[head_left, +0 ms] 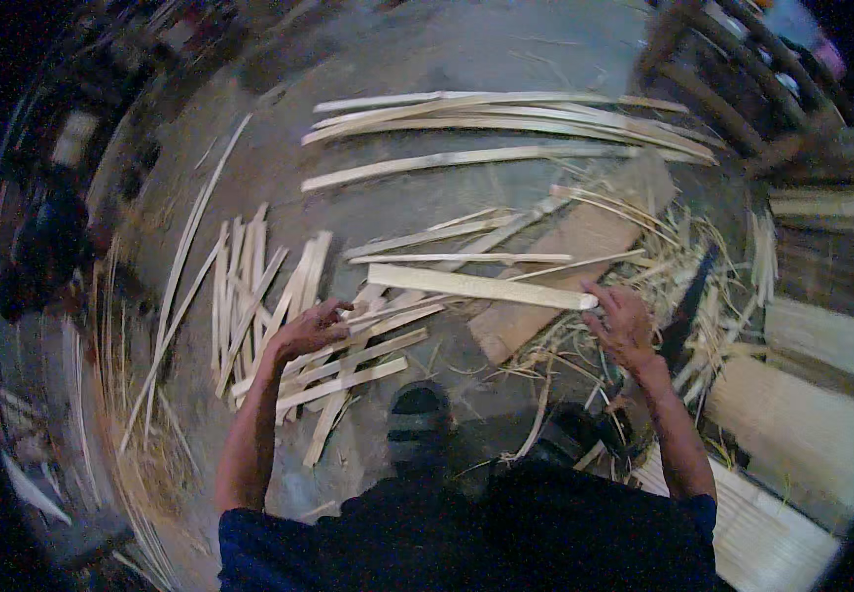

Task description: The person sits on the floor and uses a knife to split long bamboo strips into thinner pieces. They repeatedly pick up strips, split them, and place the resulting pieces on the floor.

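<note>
Right hand (624, 326): fingertips pinching one end of pale flat bamboo slat (481, 286), held level above floor, crossing over wooden board (565, 257). Left hand (311, 328): fingers curled loosely onto heap of short slats (279, 306), touching, grip not clear. Slat probably light, stiff, springy; edges likely splintery, so best taken by flat faces near middle. Further out: long strips (506, 123) laid side by side on concrete floor (397, 49), straw-like shavings (703, 266), dark blade (688, 311) just beside right hand.
</note>
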`<control>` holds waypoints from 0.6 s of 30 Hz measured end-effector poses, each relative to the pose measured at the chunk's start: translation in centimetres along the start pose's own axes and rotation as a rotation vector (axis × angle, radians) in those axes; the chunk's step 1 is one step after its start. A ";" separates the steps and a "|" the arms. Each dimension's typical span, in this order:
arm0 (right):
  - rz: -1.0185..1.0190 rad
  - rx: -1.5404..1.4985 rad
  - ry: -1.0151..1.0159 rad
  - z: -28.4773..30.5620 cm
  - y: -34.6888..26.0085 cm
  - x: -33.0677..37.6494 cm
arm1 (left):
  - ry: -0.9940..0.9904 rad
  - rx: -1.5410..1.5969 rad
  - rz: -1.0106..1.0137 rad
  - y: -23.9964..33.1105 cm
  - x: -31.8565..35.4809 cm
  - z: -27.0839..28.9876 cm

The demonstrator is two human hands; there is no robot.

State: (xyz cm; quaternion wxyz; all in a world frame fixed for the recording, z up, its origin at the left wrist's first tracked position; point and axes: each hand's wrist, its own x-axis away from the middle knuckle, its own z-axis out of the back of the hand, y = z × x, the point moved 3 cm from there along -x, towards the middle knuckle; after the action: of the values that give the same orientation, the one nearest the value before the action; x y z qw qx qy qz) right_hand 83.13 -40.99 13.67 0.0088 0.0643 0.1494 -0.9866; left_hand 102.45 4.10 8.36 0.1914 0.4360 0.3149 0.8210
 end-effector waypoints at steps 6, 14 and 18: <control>0.128 -0.033 -0.079 -2.9 -2.7 -6.4 | 0.320 0.631 -0.078 -4.1 3.5 1.4; 0.251 -0.181 -0.058 -5.2 -6.1 -10.2 | 0.709 1.337 -0.176 -6.6 3.6 -1.7; 0.177 -0.234 -0.053 -5.5 -7.3 -10.9 | 0.676 1.357 -0.150 -6.6 2.9 -2.4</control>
State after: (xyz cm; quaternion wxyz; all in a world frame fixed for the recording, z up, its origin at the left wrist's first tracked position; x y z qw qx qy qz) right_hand 94.39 -32.37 11.98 0.1071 0.0499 0.2567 -0.9592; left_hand 99.13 9.72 4.55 -0.1702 0.1602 0.8208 0.5212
